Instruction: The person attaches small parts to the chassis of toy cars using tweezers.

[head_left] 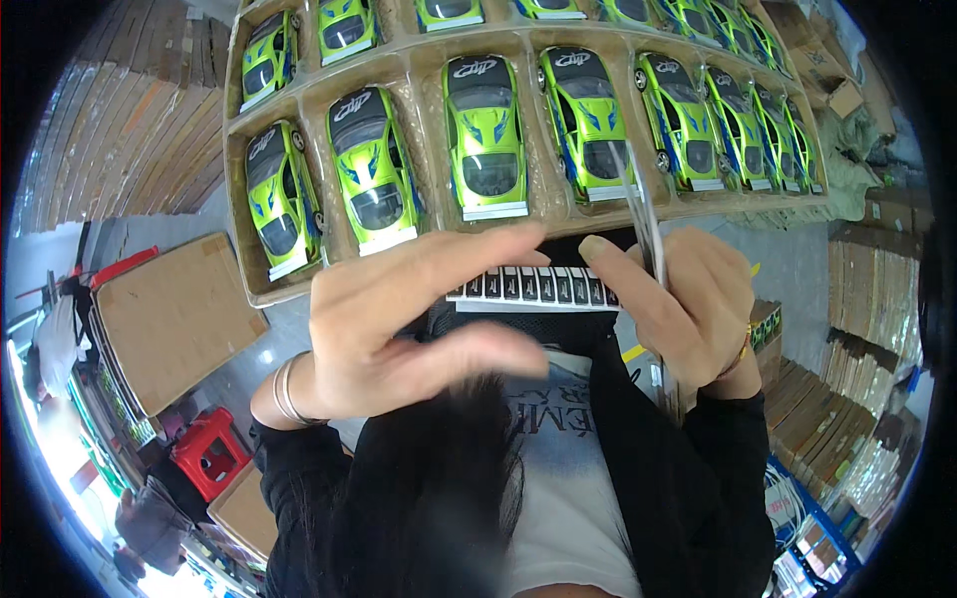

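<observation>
My left hand [384, 329] is held level in front of my chest, thumb and forefinger spread apart and holding nothing. The label sheet [543, 287], a white strip with a row of small black labels, lies across the gap towards my right hand [693, 309]. That hand is closed, its thumb at the right end of the sheet. A long thin metal tool like tweezers [648, 224] stands up out of the same grip, its two tips over a car. Beyond my hands, bright green toy cars [485, 135] with black rear parts sit in a tray [439, 234].
Flat cardboard stacks stand at the far left [130, 120] and at the right [877, 289]. A cardboard sheet [169, 319] and a red plastic stool [209, 453] are at my left. At the lower right is a blue metal frame [822, 528].
</observation>
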`<action>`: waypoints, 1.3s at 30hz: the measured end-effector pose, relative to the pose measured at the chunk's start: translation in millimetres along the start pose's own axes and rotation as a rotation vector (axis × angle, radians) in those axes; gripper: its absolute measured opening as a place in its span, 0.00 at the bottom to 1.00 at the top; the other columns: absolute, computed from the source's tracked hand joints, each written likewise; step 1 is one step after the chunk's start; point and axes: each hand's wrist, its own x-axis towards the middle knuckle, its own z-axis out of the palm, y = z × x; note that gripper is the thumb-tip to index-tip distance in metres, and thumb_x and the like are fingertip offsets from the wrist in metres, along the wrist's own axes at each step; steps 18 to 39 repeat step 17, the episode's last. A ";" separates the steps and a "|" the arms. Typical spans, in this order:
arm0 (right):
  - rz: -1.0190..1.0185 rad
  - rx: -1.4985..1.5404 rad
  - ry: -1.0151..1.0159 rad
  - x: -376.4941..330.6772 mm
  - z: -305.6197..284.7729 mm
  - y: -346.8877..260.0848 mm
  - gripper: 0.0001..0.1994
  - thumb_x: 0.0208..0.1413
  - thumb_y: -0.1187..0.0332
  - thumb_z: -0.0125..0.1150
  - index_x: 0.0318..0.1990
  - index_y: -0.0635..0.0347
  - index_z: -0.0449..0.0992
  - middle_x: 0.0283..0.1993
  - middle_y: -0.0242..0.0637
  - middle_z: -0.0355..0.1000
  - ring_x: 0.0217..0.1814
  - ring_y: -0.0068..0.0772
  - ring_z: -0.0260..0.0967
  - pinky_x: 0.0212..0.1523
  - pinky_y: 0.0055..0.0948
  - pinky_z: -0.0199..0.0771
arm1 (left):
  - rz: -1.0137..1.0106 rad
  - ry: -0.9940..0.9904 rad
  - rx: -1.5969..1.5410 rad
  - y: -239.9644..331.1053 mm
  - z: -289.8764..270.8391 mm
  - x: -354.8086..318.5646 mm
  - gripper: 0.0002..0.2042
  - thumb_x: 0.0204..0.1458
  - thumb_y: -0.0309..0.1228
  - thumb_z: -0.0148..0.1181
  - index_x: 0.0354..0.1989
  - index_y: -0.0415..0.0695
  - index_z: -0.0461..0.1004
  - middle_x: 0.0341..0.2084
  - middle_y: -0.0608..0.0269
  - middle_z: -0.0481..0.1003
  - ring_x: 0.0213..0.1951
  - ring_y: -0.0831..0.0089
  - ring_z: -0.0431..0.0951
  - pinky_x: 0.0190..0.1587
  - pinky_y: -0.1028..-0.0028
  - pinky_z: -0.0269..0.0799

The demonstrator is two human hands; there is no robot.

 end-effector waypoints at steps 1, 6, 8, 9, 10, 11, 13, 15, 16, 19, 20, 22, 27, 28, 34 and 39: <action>-0.034 -0.088 0.026 0.0 1.1 -0.9 0.18 0.40 0.73 0.64 0.43 0.63 0.81 0.23 0.29 0.64 0.19 0.23 0.60 0.18 0.24 0.59 | -0.024 -0.017 0.028 -1.4 -1.5 -0.5 0.20 0.45 0.28 0.74 0.47 0.35 0.79 0.38 0.52 0.82 0.37 0.66 0.83 0.39 0.75 0.77; -0.086 -0.126 0.013 -1.1 1.6 0.9 0.18 0.40 0.73 0.65 0.44 0.62 0.81 0.23 0.29 0.65 0.18 0.22 0.59 0.17 0.23 0.57 | -0.082 0.006 -0.105 2.3 -0.9 -2.7 0.16 0.47 0.23 0.72 0.45 0.35 0.80 0.38 0.53 0.82 0.37 0.71 0.84 0.39 0.77 0.77; -0.092 -0.137 0.014 -3.4 3.0 2.7 0.19 0.40 0.73 0.66 0.45 0.62 0.81 0.23 0.29 0.65 0.18 0.22 0.59 0.17 0.23 0.57 | -0.136 0.024 -0.127 3.5 1.8 -3.2 0.14 0.47 0.21 0.70 0.42 0.30 0.80 0.37 0.47 0.82 0.39 0.66 0.84 0.43 0.72 0.78; -0.088 -0.086 0.024 -5.2 4.7 6.3 0.19 0.41 0.70 0.67 0.45 0.62 0.81 0.24 0.30 0.66 0.19 0.24 0.59 0.18 0.24 0.57 | -0.137 0.026 -0.128 3.6 2.6 -3.3 0.14 0.47 0.21 0.70 0.42 0.30 0.80 0.37 0.47 0.82 0.39 0.66 0.84 0.43 0.72 0.78; -0.083 -0.034 0.034 -6.1 5.5 8.0 0.20 0.42 0.68 0.68 0.46 0.62 0.80 0.24 0.30 0.66 0.19 0.25 0.60 0.19 0.25 0.58 | -0.148 0.033 -0.117 3.5 3.2 -3.2 0.13 0.46 0.18 0.70 0.42 0.31 0.80 0.37 0.47 0.82 0.39 0.66 0.84 0.42 0.73 0.78; -0.083 -0.031 0.034 -5.5 5.4 7.3 0.20 0.42 0.68 0.68 0.46 0.62 0.80 0.24 0.30 0.66 0.19 0.25 0.60 0.19 0.25 0.58 | -0.161 0.039 -0.103 3.2 4.0 -3.1 0.13 0.45 0.16 0.69 0.42 0.31 0.80 0.37 0.48 0.82 0.38 0.67 0.84 0.42 0.74 0.78; 0.074 0.193 -0.017 -2.6 3.3 4.6 0.21 0.45 0.62 0.70 0.47 0.63 0.80 0.24 0.31 0.67 0.21 0.30 0.62 0.21 0.28 0.62 | -0.191 0.030 -0.075 6.3 4.2 -2.0 0.12 0.46 0.16 0.69 0.41 0.32 0.81 0.36 0.49 0.82 0.38 0.67 0.84 0.41 0.75 0.78; 0.109 0.248 -0.054 -4.9 -1.8 5.8 0.22 0.48 0.57 0.70 0.47 0.62 0.79 0.25 0.32 0.68 0.23 0.34 0.64 0.23 0.31 0.64 | -0.217 0.018 -0.052 9.4 3.6 -1.9 0.12 0.47 0.17 0.69 0.41 0.33 0.81 0.36 0.49 0.82 0.37 0.67 0.84 0.41 0.77 0.78; 0.143 0.288 -0.105 -6.3 -3.6 6.7 0.21 0.49 0.57 0.69 0.47 0.62 0.79 0.27 0.34 0.70 0.23 0.34 0.65 0.23 0.31 0.64 | -0.232 0.010 -0.020 10.5 3.1 -2.5 0.12 0.46 0.16 0.69 0.41 0.34 0.81 0.35 0.50 0.83 0.37 0.67 0.84 0.41 0.77 0.78; 0.177 0.328 -0.154 -8.0 -4.4 8.4 0.20 0.51 0.57 0.68 0.47 0.61 0.80 0.28 0.35 0.71 0.23 0.34 0.66 0.23 0.31 0.64 | -0.246 -0.001 0.013 10.6 2.8 -2.9 0.12 0.46 0.16 0.69 0.41 0.36 0.82 0.35 0.51 0.83 0.37 0.67 0.84 0.40 0.78 0.78; 0.177 0.328 -0.154 -8.0 -4.4 8.4 0.20 0.51 0.57 0.68 0.47 0.61 0.80 0.28 0.35 0.71 0.23 0.34 0.66 0.23 0.31 0.64 | -0.246 -0.001 0.013 10.6 2.8 -2.9 0.12 0.46 0.16 0.69 0.41 0.36 0.82 0.35 0.51 0.83 0.37 0.67 0.84 0.40 0.78 0.78; 0.177 0.328 -0.154 -8.0 -4.4 8.4 0.20 0.51 0.57 0.68 0.47 0.61 0.80 0.28 0.35 0.71 0.23 0.34 0.66 0.23 0.31 0.64 | -0.246 -0.001 0.013 10.6 2.8 -2.9 0.12 0.46 0.16 0.69 0.41 0.36 0.82 0.35 0.51 0.83 0.37 0.67 0.84 0.40 0.78 0.78; 0.177 0.328 -0.154 -8.0 -4.4 8.4 0.20 0.51 0.57 0.68 0.47 0.61 0.80 0.28 0.35 0.71 0.23 0.34 0.66 0.23 0.31 0.64 | -0.246 -0.001 0.013 10.6 2.8 -2.9 0.12 0.46 0.16 0.69 0.41 0.36 0.82 0.35 0.51 0.83 0.37 0.67 0.84 0.40 0.78 0.78; 0.177 0.328 -0.154 -8.0 -4.4 8.4 0.20 0.51 0.57 0.68 0.47 0.61 0.80 0.28 0.35 0.71 0.23 0.34 0.66 0.23 0.31 0.64 | -0.246 -0.001 0.013 10.6 2.8 -2.9 0.12 0.46 0.16 0.69 0.41 0.36 0.82 0.35 0.51 0.83 0.37 0.67 0.84 0.40 0.78 0.78; 0.177 0.328 -0.154 -8.0 -4.4 8.4 0.20 0.51 0.57 0.68 0.47 0.61 0.80 0.28 0.35 0.71 0.23 0.34 0.66 0.23 0.31 0.64 | -0.246 -0.001 0.013 10.6 2.8 -2.9 0.12 0.46 0.16 0.69 0.41 0.36 0.82 0.35 0.51 0.83 0.37 0.67 0.84 0.40 0.78 0.78; 0.177 0.328 -0.154 -8.0 -4.4 8.4 0.20 0.51 0.57 0.68 0.47 0.61 0.80 0.28 0.35 0.71 0.23 0.34 0.66 0.23 0.31 0.64 | -0.246 -0.001 0.013 10.6 2.8 -2.9 0.12 0.46 0.16 0.69 0.41 0.36 0.82 0.35 0.51 0.83 0.37 0.67 0.84 0.40 0.78 0.78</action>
